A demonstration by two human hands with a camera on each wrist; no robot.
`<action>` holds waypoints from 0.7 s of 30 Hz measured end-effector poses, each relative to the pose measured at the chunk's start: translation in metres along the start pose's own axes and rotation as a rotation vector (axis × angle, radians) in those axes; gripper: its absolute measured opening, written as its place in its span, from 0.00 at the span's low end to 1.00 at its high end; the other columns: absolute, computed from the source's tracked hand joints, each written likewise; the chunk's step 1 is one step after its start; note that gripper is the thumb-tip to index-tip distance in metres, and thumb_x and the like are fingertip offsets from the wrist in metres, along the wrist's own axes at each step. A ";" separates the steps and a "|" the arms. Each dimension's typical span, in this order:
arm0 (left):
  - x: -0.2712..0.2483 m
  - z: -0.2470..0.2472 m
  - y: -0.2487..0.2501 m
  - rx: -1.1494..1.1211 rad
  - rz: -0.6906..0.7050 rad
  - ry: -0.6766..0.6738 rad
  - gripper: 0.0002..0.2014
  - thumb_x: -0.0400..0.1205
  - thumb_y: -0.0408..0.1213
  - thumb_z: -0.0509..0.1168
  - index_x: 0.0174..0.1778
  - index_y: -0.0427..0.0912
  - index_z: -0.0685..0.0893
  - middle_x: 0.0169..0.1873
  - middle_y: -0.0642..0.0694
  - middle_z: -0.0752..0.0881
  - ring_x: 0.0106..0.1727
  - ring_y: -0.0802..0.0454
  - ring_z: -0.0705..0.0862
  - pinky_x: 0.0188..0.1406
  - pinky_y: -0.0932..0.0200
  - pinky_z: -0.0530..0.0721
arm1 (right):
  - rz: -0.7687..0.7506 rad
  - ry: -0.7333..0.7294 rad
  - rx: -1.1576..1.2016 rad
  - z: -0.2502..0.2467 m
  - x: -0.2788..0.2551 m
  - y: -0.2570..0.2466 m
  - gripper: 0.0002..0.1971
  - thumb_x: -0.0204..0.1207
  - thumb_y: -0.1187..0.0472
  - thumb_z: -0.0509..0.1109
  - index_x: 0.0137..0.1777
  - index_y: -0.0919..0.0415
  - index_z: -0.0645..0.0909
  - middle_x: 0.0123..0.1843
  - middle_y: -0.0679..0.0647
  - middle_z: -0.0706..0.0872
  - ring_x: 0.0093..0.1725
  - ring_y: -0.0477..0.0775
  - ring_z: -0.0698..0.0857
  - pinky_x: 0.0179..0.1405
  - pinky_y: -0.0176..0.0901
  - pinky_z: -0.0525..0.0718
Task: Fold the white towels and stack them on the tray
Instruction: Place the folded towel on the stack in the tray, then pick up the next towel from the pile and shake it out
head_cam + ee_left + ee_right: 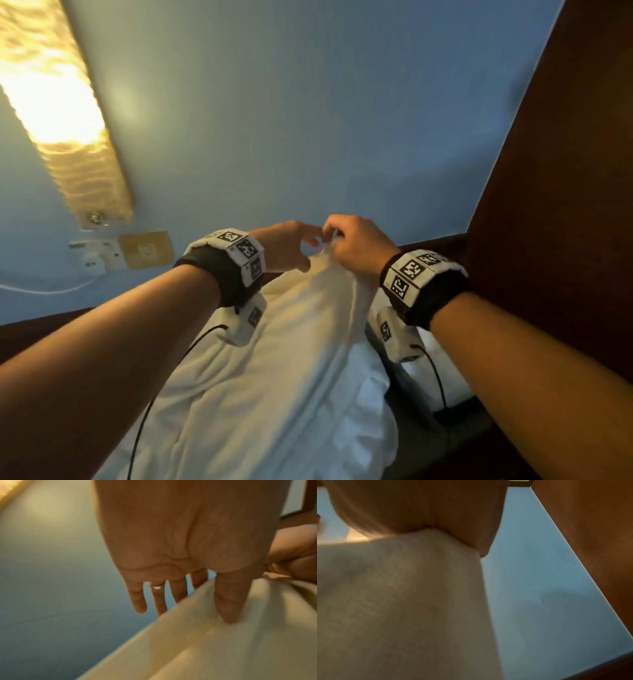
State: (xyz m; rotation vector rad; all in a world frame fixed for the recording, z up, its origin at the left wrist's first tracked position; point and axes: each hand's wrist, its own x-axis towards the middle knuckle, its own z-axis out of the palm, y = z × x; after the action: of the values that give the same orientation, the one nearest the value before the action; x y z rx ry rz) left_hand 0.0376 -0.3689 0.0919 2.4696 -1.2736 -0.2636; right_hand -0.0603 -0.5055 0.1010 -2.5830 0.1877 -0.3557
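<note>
I hold a white towel up in front of a blue wall, and it hangs down between my forearms. My right hand pinches its top corner, fingers curled. My left hand is right beside it at the same top edge. In the left wrist view the left hand has its thumb lying on the front of the towel and its straight fingers behind the edge. The right hand shows at that view's right edge. The right wrist view shows the palm above bunched towel. No tray is in view.
A lit wall lamp glows at upper left. Below it are a brass socket plate and a white plug with a cable. A dark wooden panel rises on the right. More crumpled white cloth lies below the towel.
</note>
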 end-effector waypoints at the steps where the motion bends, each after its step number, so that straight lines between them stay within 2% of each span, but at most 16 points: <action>1: -0.008 -0.002 0.008 -0.020 0.020 0.005 0.20 0.78 0.31 0.74 0.66 0.44 0.84 0.60 0.46 0.87 0.61 0.47 0.84 0.63 0.55 0.78 | -0.024 0.049 0.018 -0.012 -0.007 -0.009 0.11 0.75 0.68 0.64 0.49 0.54 0.84 0.43 0.52 0.84 0.47 0.54 0.81 0.45 0.39 0.73; 2: -0.016 -0.005 0.015 -0.050 0.038 0.011 0.10 0.78 0.33 0.75 0.54 0.45 0.86 0.50 0.46 0.88 0.51 0.47 0.84 0.57 0.51 0.80 | -0.042 0.081 0.035 -0.023 -0.014 -0.018 0.10 0.74 0.68 0.64 0.46 0.53 0.84 0.39 0.49 0.82 0.43 0.52 0.80 0.43 0.38 0.72; 3: -0.025 -0.009 0.021 -0.096 0.060 0.031 0.07 0.79 0.34 0.75 0.42 0.47 0.83 0.39 0.47 0.84 0.42 0.48 0.79 0.47 0.50 0.80 | -0.061 0.093 0.048 -0.035 -0.022 -0.026 0.10 0.73 0.68 0.64 0.44 0.53 0.83 0.36 0.46 0.80 0.39 0.50 0.79 0.41 0.38 0.72; 4: -0.035 -0.016 0.027 -0.135 0.069 0.070 0.13 0.81 0.35 0.74 0.35 0.49 0.79 0.32 0.50 0.78 0.37 0.51 0.74 0.39 0.53 0.76 | -0.088 0.091 0.062 -0.045 -0.031 -0.033 0.08 0.72 0.67 0.66 0.44 0.52 0.82 0.34 0.45 0.79 0.37 0.47 0.78 0.40 0.39 0.72; 5: -0.045 -0.025 0.032 -0.164 0.059 0.141 0.15 0.82 0.36 0.73 0.32 0.50 0.76 0.28 0.52 0.74 0.34 0.53 0.71 0.34 0.56 0.72 | -0.120 0.077 0.064 -0.055 -0.040 -0.040 0.07 0.72 0.65 0.68 0.45 0.52 0.82 0.34 0.45 0.79 0.35 0.45 0.77 0.38 0.41 0.72; 7: -0.068 -0.044 0.041 -0.260 0.017 0.293 0.14 0.84 0.36 0.70 0.33 0.48 0.79 0.25 0.55 0.75 0.28 0.58 0.71 0.30 0.63 0.70 | -0.181 0.034 0.011 -0.070 -0.056 -0.053 0.12 0.69 0.61 0.73 0.52 0.50 0.80 0.37 0.46 0.80 0.37 0.48 0.79 0.39 0.45 0.76; 9: -0.096 -0.066 0.049 -0.283 0.016 0.398 0.11 0.85 0.37 0.70 0.35 0.46 0.83 0.25 0.57 0.80 0.26 0.62 0.75 0.31 0.65 0.74 | -0.212 0.002 -0.111 -0.079 -0.069 -0.063 0.16 0.68 0.60 0.73 0.55 0.49 0.76 0.42 0.48 0.83 0.42 0.55 0.81 0.41 0.46 0.78; 12: -0.138 -0.101 0.062 -0.160 0.015 0.413 0.10 0.84 0.39 0.70 0.36 0.47 0.86 0.30 0.51 0.84 0.33 0.55 0.80 0.37 0.58 0.79 | -0.209 0.033 -0.224 -0.083 -0.079 -0.075 0.08 0.69 0.62 0.68 0.43 0.50 0.74 0.39 0.50 0.82 0.43 0.60 0.81 0.36 0.44 0.74; 15: -0.185 -0.134 0.067 0.013 -0.054 0.415 0.10 0.84 0.43 0.70 0.36 0.47 0.88 0.33 0.47 0.86 0.33 0.55 0.81 0.39 0.57 0.80 | -0.185 0.064 -0.263 -0.080 -0.082 -0.093 0.07 0.68 0.62 0.67 0.34 0.52 0.72 0.35 0.51 0.81 0.40 0.62 0.81 0.34 0.43 0.72; 18: -0.236 -0.161 0.055 0.117 -0.141 0.477 0.14 0.83 0.45 0.70 0.30 0.50 0.86 0.26 0.51 0.85 0.27 0.57 0.81 0.35 0.58 0.79 | -0.177 0.073 -0.255 -0.070 -0.080 -0.119 0.08 0.71 0.62 0.66 0.32 0.53 0.75 0.33 0.50 0.81 0.38 0.60 0.81 0.34 0.43 0.73; 20: -0.274 -0.175 0.043 0.170 -0.188 0.513 0.16 0.84 0.46 0.69 0.29 0.50 0.84 0.27 0.50 0.84 0.30 0.53 0.83 0.37 0.57 0.77 | -0.203 0.059 -0.228 -0.057 -0.078 -0.140 0.07 0.72 0.62 0.67 0.34 0.55 0.79 0.33 0.52 0.84 0.38 0.60 0.84 0.35 0.44 0.78; 21: -0.294 -0.180 0.036 0.192 -0.211 0.524 0.16 0.85 0.46 0.68 0.30 0.47 0.84 0.28 0.49 0.83 0.32 0.52 0.82 0.37 0.57 0.75 | -0.219 0.051 -0.211 -0.050 -0.078 -0.151 0.07 0.74 0.61 0.67 0.35 0.55 0.81 0.34 0.53 0.85 0.38 0.60 0.85 0.37 0.44 0.81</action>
State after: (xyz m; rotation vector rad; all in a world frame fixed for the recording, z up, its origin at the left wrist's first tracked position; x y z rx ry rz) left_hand -0.1020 -0.1085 0.2734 2.5846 -0.8504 0.4512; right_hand -0.1396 -0.3843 0.2036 -2.8128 -0.0436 -0.5056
